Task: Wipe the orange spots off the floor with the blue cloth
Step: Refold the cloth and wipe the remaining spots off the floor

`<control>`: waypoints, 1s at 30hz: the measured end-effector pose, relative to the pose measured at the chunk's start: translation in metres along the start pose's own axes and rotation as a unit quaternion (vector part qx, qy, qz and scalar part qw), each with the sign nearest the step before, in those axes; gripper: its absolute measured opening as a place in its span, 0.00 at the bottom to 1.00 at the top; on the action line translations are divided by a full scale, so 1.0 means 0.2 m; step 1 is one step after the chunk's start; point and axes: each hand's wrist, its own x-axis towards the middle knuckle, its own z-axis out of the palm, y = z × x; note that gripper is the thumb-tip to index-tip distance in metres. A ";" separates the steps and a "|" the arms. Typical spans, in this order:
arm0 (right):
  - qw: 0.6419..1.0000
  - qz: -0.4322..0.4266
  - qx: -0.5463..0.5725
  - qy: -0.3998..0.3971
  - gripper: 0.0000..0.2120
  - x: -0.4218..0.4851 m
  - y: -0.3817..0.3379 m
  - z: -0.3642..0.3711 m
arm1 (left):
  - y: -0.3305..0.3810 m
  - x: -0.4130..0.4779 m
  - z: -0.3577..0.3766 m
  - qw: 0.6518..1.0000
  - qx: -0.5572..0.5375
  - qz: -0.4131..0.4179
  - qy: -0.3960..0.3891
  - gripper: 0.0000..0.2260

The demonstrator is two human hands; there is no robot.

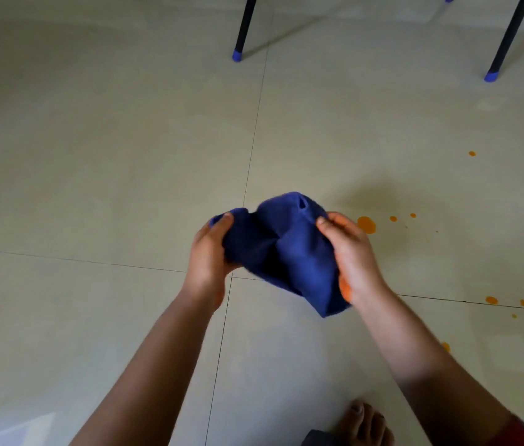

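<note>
Pale floor tiles (93, 156) carry orange spots (366, 225) at right; left hand (208, 252) and right hand (352, 252) both grip the bunched blue cloth (283, 252) above them.

single view: head-worn wide-angle camera, facing forward and steeply down onto the tiled floor (93, 156). left hand (209, 252) and right hand (354, 252) sit mid-frame, near the lens, holding the blue cloth (283, 249). chair legs (244, 27) mark the far edge; a bare foot (363, 423) the near edge.
</note>
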 end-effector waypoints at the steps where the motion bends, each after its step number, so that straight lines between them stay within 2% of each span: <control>1: 0.997 0.056 0.049 -0.016 0.09 0.03 -0.03 -0.03 | 0.03 0.02 -0.03 0.999 -0.012 -0.034 0.023 0.08; 2: 0.991 0.101 0.079 -0.044 0.08 0.05 -0.07 -0.06 | 0.04 0.05 -0.07 0.997 0.023 -0.056 0.041 0.07; 3: 0.984 0.133 0.094 -0.077 0.09 0.06 -0.09 -0.07 | 0.06 0.08 -0.12 0.990 0.116 -0.064 0.046 0.06; 5: 0.972 0.162 0.096 -0.141 0.11 0.07 -0.12 -0.07 | 0.06 0.12 -0.21 0.933 0.357 -0.051 0.009 0.06; 6: 0.969 0.160 0.072 -0.173 0.10 0.07 -0.12 -0.06 | 0.05 0.13 -0.24 0.900 0.433 -0.046 -0.026 0.12; 7: 0.967 0.146 0.028 -0.206 0.07 0.07 -0.12 -0.05 | 0.04 0.13 -0.27 0.882 0.463 -0.039 -0.074 0.20; 8: 0.961 0.130 -0.028 -0.243 0.05 0.06 -0.12 -0.04 | 0.05 0.13 -0.27 0.880 0.457 -0.027 -0.130 0.27; 10: 0.935 0.109 -0.106 -0.319 0.12 0.04 -0.08 -0.01 | 0.05 0.11 -0.23 0.879 0.406 0.007 -0.250 0.34; 12: 0.924 0.104 -0.098 -0.354 0.14 0.03 -0.07 -0.01 | 0.04 0.11 -0.18 0.863 0.393 0.037 -0.317 0.29; 14: 0.939 0.105 -0.012 -0.328 0.13 0.05 -0.08 -0.02 | 0.04 0.11 -0.15 0.866 0.397 0.057 -0.299 0.15; 16: 0.962 0.113 0.063 -0.239 0.10 0.10 -0.08 -0.03 | 0.04 0.11 -0.16 0.898 0.353 0.070 -0.254 0.18; 17: 0.975 0.107 0.049 -0.186 0.07 0.13 -0.06 -0.04 | 0.04 0.11 -0.17 0.917 0.321 0.066 -0.227 0.20; 18: 0.989 0.079 -0.025 -0.126 0.06 0.15 -0.03 -0.04 | 0.04 0.10 -0.17 0.938 0.280 0.060 -0.195 0.20; 19: 0.986 0.009 -0.150 -0.073 0.06 0.16 -0.01 -0.04 | 0.04 0.10 -0.17 0.958 0.232 0.046 -0.161 0.17; 20: 0.961 -0.078 -0.261 -0.035 0.06 0.15 0.03 -0.02 | 0.03 0.10 -0.16 0.974 0.181 0.023 -0.131 0.14; 21: 0.935 -0.158 -0.317 -0.025 0.05 0.11 0.06 -0.01 | 0.02 0.10 -0.15 0.985 0.132 -0.006 -0.115 0.11; 22: 0.928 -0.197 -0.312 -0.043 0.03 0.05 0.07 0.03 | 0.02 0.10 -0.14 0.988 0.096 -0.028 -0.117 0.10; 23: 0.937 -0.202 -0.275 -0.079 0.02 -0.02 0.08 0.08 | 0.01 0.09 -0.14 0.987 0.076 -0.041 -0.136 0.10; 25: 0.940 -0.193 -0.252 -0.123 0.10 -0.13 0.09 0.17 | 0.01 0.08 -0.14 0.977 0.073 -0.043 -0.198 0.10; 27: 0.939 -0.201 -0.259 -0.106 0.10 -0.15 0.10 0.20 | 0.04 0.08 -0.15 0.968 0.087 -0.029 -0.232 0.13; 29: 0.967 -0.153 -0.192 -0.075 0.02 -0.10 0.08 0.18 | 0.08 0.08 -0.16 0.966 0.086 -0.009 -0.243 0.17; 30: 0.973 -0.141 -0.170 -0.061 0.04 -0.08 0.06 0.17 | 0.09 0.08 -0.17 0.965 0.086 -0.002 -0.247 0.19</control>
